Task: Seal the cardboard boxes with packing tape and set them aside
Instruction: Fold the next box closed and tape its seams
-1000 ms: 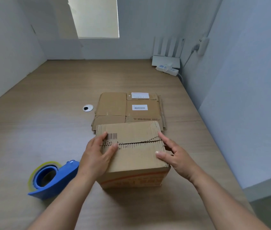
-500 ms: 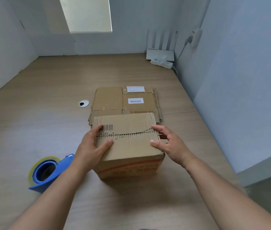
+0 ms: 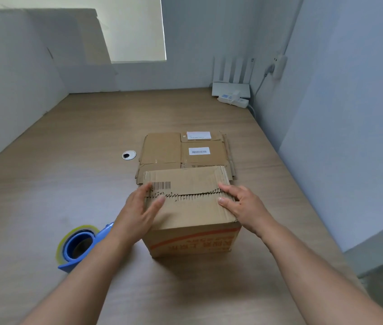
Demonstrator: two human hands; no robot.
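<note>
Pale grey-blue walls (image 3: pixel 350 90) enclose a wood-grain surface (image 3: pixel 45 184) with a round cable grommet (image 3: pixel 129 155), a white router (image 3: pixel 230 89) in the far corner and a bright window (image 3: pixel 136 29) behind.

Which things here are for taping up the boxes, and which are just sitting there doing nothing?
For the job:
- cardboard box, flaps pressed down by the left hand and right hand
- blue tape dispenser on its left
- flattened boxes behind it

Just lying about:
- white router
- power strip
- round cable hole in the table
</note>
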